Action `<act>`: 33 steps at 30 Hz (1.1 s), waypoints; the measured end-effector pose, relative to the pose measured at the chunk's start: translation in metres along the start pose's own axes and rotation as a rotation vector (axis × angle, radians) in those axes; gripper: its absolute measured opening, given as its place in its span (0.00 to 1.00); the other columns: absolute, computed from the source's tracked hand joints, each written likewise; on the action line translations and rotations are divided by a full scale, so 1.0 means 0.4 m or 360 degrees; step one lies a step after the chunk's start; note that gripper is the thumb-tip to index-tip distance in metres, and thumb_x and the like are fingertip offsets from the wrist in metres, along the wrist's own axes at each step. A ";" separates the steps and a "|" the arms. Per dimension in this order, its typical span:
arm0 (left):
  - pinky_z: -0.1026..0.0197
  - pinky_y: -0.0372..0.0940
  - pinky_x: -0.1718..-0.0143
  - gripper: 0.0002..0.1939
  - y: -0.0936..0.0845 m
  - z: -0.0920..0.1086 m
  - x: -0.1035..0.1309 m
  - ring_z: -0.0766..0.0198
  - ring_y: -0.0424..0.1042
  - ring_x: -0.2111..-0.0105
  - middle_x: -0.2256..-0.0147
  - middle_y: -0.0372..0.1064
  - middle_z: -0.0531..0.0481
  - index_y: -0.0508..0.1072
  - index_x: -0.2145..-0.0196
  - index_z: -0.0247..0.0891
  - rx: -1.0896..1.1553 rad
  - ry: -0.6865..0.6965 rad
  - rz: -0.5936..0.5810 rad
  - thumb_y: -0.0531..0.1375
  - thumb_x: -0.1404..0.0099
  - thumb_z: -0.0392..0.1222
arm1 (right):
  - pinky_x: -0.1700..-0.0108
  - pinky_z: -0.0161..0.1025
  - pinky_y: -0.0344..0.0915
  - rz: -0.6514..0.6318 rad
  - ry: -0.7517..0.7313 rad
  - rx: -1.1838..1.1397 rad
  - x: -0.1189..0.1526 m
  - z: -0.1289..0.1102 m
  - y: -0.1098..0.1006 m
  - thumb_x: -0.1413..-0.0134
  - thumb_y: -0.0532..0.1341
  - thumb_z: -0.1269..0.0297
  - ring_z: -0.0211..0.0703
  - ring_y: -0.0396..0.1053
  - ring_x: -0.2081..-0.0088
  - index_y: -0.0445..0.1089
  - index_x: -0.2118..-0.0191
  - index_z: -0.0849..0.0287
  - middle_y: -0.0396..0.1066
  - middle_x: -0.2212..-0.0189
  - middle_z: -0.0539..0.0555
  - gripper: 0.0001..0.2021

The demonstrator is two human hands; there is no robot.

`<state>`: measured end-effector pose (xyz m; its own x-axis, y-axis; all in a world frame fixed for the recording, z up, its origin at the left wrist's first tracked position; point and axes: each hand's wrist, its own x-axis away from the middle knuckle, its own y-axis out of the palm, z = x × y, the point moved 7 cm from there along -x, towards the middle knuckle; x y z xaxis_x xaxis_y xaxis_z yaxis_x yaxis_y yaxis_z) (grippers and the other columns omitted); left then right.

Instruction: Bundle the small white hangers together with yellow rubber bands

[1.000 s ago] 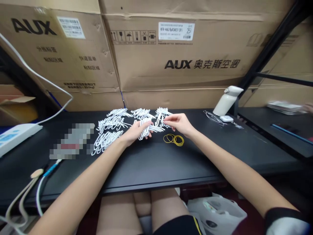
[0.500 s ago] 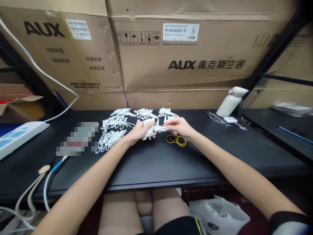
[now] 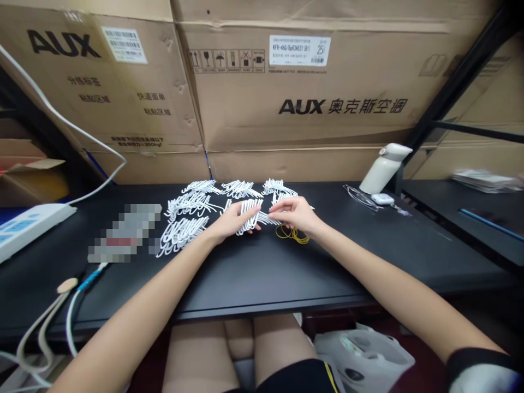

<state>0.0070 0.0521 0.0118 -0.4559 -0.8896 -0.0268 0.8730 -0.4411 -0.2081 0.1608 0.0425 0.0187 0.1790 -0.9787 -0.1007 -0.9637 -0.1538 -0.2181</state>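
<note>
My left hand (image 3: 229, 222) is closed around a bundle of white hooks (image 3: 249, 214), thumb on top and fingertips showing underneath. The straight ends of the hooks point right, where my right hand (image 3: 298, 214) pinches them between thumb and fingers. Just below the right hand, yellow rubber bands (image 3: 301, 237) lie loose on the black table (image 3: 262, 278). More piles of white hooks are set out around the hands: one pile (image 3: 184, 233) at the left front, another pile (image 3: 190, 204) behind it, and several further back. The right hand partly covers the nearest pile on its side.
A white bottle (image 3: 382, 169) leans at the back right beside glasses (image 3: 360, 197) and a small white case (image 3: 382, 200). On the left are a power strip (image 3: 30, 226), a blurred-out flat object (image 3: 126, 232) and cables. Large cardboard boxes (image 3: 303, 131) stand behind the table.
My right hand has moved slightly down and left along the hook ends, now partly over the rubber bands. The left hand keeps its hold on the bundle. The whole view has shifted a little.
</note>
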 end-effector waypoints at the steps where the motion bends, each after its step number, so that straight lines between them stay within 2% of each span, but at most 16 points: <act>1: 0.62 0.69 0.76 0.18 0.000 0.001 0.001 0.59 0.75 0.73 0.74 0.73 0.48 0.71 0.66 0.35 -0.0005 0.0004 0.0000 0.60 0.41 0.55 | 0.86 0.31 0.52 0.0015 -0.0033 0.0022 0.002 -0.004 0.001 0.64 0.70 0.61 0.29 0.56 0.87 0.74 0.71 0.63 0.71 0.80 0.51 0.13; 6: 0.63 0.68 0.77 0.19 -0.003 -0.003 0.001 0.61 0.74 0.75 0.74 0.74 0.48 0.73 0.62 0.35 0.0018 -0.0031 0.0001 0.61 0.41 0.54 | 0.84 0.31 0.54 0.0042 -0.0299 0.0117 0.012 -0.023 0.010 0.62 0.69 0.60 0.29 0.58 0.85 0.74 0.73 0.63 0.73 0.76 0.53 0.11; 10: 0.65 0.67 0.78 0.17 -0.017 0.001 -0.002 0.64 0.72 0.79 0.78 0.72 0.48 0.73 0.63 0.32 0.0149 -0.0064 0.0051 0.61 0.40 0.51 | 0.83 0.31 0.57 0.0085 -0.0216 -0.0103 0.005 -0.006 0.009 0.59 0.68 0.54 0.29 0.59 0.85 0.73 0.70 0.62 0.73 0.77 0.52 0.15; 13: 0.67 0.66 0.80 0.14 -0.054 0.007 -0.007 0.67 0.70 0.80 0.76 0.72 0.48 0.73 0.63 0.31 0.0480 -0.0073 0.0256 0.58 0.37 0.47 | 0.81 0.31 0.61 0.0197 -0.0102 -0.0310 -0.009 0.005 -0.003 0.55 0.64 0.47 0.29 0.61 0.85 0.73 0.68 0.62 0.75 0.72 0.54 0.19; 16: 0.69 0.65 0.81 0.10 -0.103 0.008 -0.010 0.70 0.69 0.80 0.74 0.72 0.50 0.71 0.65 0.34 0.0832 -0.0067 0.0516 0.55 0.35 0.43 | 0.80 0.31 0.63 0.0141 -0.0088 -0.0271 -0.029 0.000 0.010 0.51 0.61 0.46 0.29 0.63 0.82 0.72 0.69 0.62 0.76 0.65 0.57 0.20; 18: 0.70 0.63 0.83 0.09 -0.124 0.005 -0.013 0.71 0.68 0.81 0.76 0.71 0.52 0.70 0.65 0.35 0.1001 -0.0078 0.0608 0.54 0.33 0.42 | 0.79 0.32 0.64 -0.0017 -0.0123 -0.0063 -0.046 -0.007 0.043 0.48 0.61 0.50 0.32 0.65 0.81 0.72 0.68 0.61 0.75 0.68 0.56 0.17; 21: 0.70 0.62 0.83 0.10 -0.139 0.000 -0.014 0.72 0.67 0.83 0.76 0.71 0.53 0.70 0.66 0.35 0.1161 -0.0118 0.0677 0.52 0.32 0.42 | 0.75 0.33 0.64 -0.0241 -0.0266 0.0539 -0.073 -0.012 0.111 0.44 0.60 0.60 0.36 0.67 0.78 0.73 0.63 0.62 0.70 0.80 0.51 0.10; 23: 0.70 0.62 0.83 0.11 -0.144 -0.001 -0.013 0.72 0.67 0.83 0.77 0.71 0.53 0.70 0.68 0.35 0.1204 -0.0133 0.0710 0.52 0.32 0.42 | 0.67 0.35 0.65 -0.0194 -0.0524 0.0938 -0.090 -0.030 0.148 0.45 0.60 0.68 0.38 0.69 0.72 0.73 0.62 0.63 0.72 0.73 0.54 0.07; 25: 0.70 0.62 0.83 0.11 -0.145 -0.001 -0.012 0.72 0.68 0.83 0.77 0.71 0.53 0.70 0.68 0.35 0.1219 -0.0142 0.0722 0.53 0.32 0.43 | 0.60 0.38 0.64 -0.0178 -0.0748 0.1252 -0.105 -0.042 0.189 0.45 0.60 0.67 0.42 0.69 0.64 0.72 0.62 0.63 0.72 0.64 0.58 0.07; 27: 0.70 0.62 0.83 0.12 -0.146 0.001 -0.010 0.71 0.68 0.83 0.77 0.71 0.53 0.70 0.69 0.35 0.1226 -0.0142 0.0732 0.52 0.32 0.43 | 0.59 0.38 0.63 -0.0230 -0.0845 0.1454 -0.119 -0.042 0.222 0.41 0.56 0.67 0.43 0.68 0.62 0.72 0.63 0.63 0.71 0.62 0.59 0.08; 30: 0.70 0.63 0.83 0.13 -0.146 0.002 -0.008 0.71 0.67 0.84 0.78 0.70 0.53 0.69 0.69 0.34 0.1234 -0.0140 0.0735 0.52 0.32 0.43 | 0.60 0.37 0.62 -0.0278 -0.0820 0.1540 -0.134 -0.036 0.230 0.41 0.54 0.70 0.43 0.68 0.63 0.71 0.67 0.63 0.72 0.65 0.58 0.09; 33: 0.69 0.63 0.83 0.11 -0.147 0.004 -0.006 0.71 0.68 0.83 0.78 0.71 0.52 0.70 0.69 0.35 0.1202 -0.0125 0.0742 0.53 0.32 0.43 | 0.61 0.37 0.62 -0.0240 -0.0692 0.1523 -0.134 -0.027 0.193 0.46 0.57 0.74 0.43 0.68 0.65 0.71 0.69 0.63 0.72 0.68 0.57 0.06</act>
<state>-0.0428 0.0800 0.0258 -0.0367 -0.9914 0.1254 0.8608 0.0323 0.5080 0.0745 0.0816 0.0179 0.5214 -0.7966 -0.3059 -0.4023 0.0867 -0.9114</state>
